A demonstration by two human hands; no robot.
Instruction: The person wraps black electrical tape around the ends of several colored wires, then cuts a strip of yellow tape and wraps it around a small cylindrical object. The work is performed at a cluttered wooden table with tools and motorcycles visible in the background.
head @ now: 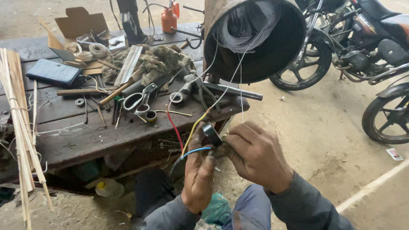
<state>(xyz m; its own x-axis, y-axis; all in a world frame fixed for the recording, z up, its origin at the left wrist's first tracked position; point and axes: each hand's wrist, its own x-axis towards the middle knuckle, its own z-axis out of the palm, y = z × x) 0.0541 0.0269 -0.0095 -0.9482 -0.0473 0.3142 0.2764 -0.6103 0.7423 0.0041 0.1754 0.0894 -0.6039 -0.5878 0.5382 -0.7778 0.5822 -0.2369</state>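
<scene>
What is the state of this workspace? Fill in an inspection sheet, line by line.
Surface: worn dark wooden bench, crowded.
Job's things: small black part with red, yellow and blue wires, held between both hands; rusty motor housing with a wire winding inside.
Clutter: scissors, rag, tape rolls, cardboard, red oil can, bamboo strips.
Hands: left hand and right hand both grip the part.
Cables: thin leads run from the housing.
Surroundings: motorcycles, concrete floor.

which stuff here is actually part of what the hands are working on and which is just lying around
In hand:
left hand
right hand
small black part
red, yellow and blue wires
wound motor housing

Lying about:
scissors
oil can
cloth
bamboo strips
motorcycles
</scene>
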